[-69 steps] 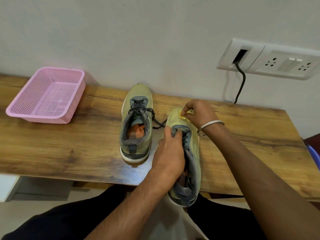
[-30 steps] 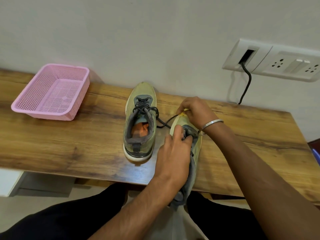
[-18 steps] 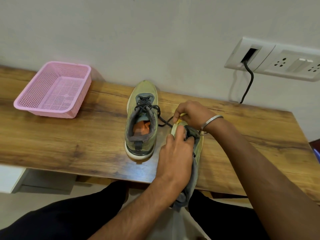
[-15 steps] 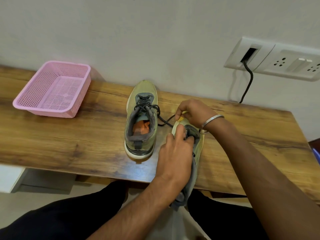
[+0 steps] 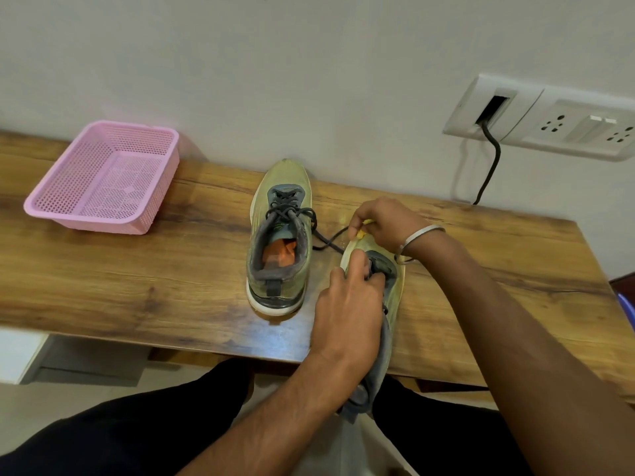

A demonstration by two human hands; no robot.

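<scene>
Shoe (image 5: 398, 286), olive-yellow with a grey collar: it lies tilted on its side at the near edge of the table (image 5: 137, 276), heel hanging past the edge toward your lap, toe pointing to the wall. Your left hand (image 5: 347, 314) sits on top of it, fingers curled round the grey tongue and upper, gripping it. Your right hand (image 5: 381, 221) is just beyond the toe, fingers bunched, pinching a small yellow piece (image 5: 360, 234) that touches the toe tip; what the piece is cannot be told. Bangle (image 5: 421, 233), silver, on your right wrist. Second shoe (image 5: 280, 235), same kind, upright on its sole just left of the held one, orange insole showing, dark lace (image 5: 330, 237) trailing toward your right hand. Basket (image 5: 103, 225), pink, perforated, far left on the table, well apart. Socket panel (image 5: 549, 125), white, on the wall at right, black cable (image 5: 489, 166) hanging from it.
</scene>
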